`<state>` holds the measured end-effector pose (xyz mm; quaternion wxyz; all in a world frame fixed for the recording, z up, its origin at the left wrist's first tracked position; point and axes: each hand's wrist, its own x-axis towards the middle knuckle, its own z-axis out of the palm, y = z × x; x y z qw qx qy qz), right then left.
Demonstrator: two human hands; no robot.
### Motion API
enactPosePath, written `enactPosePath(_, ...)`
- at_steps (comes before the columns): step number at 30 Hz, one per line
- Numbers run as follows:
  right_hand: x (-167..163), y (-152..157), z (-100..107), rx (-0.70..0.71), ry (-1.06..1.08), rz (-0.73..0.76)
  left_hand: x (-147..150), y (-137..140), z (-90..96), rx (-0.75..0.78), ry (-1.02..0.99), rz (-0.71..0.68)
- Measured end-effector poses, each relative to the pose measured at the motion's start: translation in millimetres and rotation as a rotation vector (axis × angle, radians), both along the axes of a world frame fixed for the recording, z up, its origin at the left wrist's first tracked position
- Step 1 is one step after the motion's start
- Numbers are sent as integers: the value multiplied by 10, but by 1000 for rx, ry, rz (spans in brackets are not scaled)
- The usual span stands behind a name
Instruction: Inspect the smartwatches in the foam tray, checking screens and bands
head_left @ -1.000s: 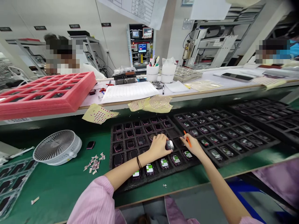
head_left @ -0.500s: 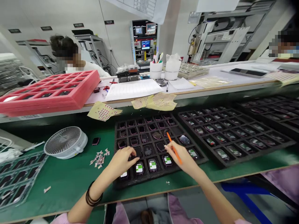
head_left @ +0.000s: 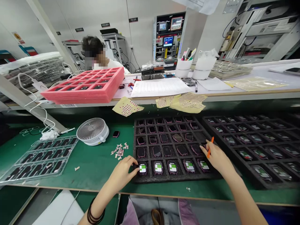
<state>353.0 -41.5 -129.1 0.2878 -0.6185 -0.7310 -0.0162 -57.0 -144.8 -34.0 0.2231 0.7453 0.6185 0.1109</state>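
Note:
A black foam tray [head_left: 178, 175] holds rows of small square watch bodies with purplish rims. Those in its front row, such as the left corner watch [head_left: 142, 168], show lit green-and-white screens; the ones behind are dark. My left hand [head_left: 124, 171] is at the tray's front left corner, thumb and index finger curved but apart beside that lit watch; whether they touch it I cannot tell. Over the tray's right side, my right hand [head_left: 217, 157] grips a slim orange stick [head_left: 210, 147], its fingertips close to a dark watch [head_left: 196, 149].
A second foam tray [head_left: 236, 162] of watches lies right. Leftward are small pale tabs [head_left: 120, 150], a loose watch [head_left: 116, 134], a white fan [head_left: 92, 131] and a clear plastic tray [head_left: 67, 162]. A pink foam tray [head_left: 110, 90] is on the shelf; a person [head_left: 93, 53] sits beyond.
The view has swung left. My left hand has moved to the tray's front left corner from farther in; my right hand, with the orange stick, has shifted to the tray's right edge.

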Motion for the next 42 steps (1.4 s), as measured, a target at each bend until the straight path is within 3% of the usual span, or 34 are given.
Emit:
enactPosePath(3,-320,-203,248,21,55,6,32,27,-50,32,22,-34)
enactPosePath(6,-916,-529,471,-9,193,163,76,57,-83,34,70,-96)
enactPosePath(9,-1505,-809,517,-95,181,392,125,88,-75,15,158,-128)
enactPosePath(11,-1752,-895,483,-46,88,385,159,103,-51,1,228,-147)
enactPosePath(14,-1884,-913,432,37,-36,317,215,119,-17,-24,314,-184)
enactPosePath(18,-1891,-936,393,60,-107,343,311,153,-16,-35,421,-206)
enactPosePath(25,-1972,-977,312,-7,42,346,351,245,-33,-50,398,-260)
enactPosePath(31,-2014,-903,322,-224,278,374,161,244,-137,-20,87,-244)
enactPosePath(35,-2096,-838,313,-368,303,428,94,196,-221,9,-160,-133)
enactPosePath(42,-2085,-729,268,-421,359,502,78,251,-279,-177,-776,73)
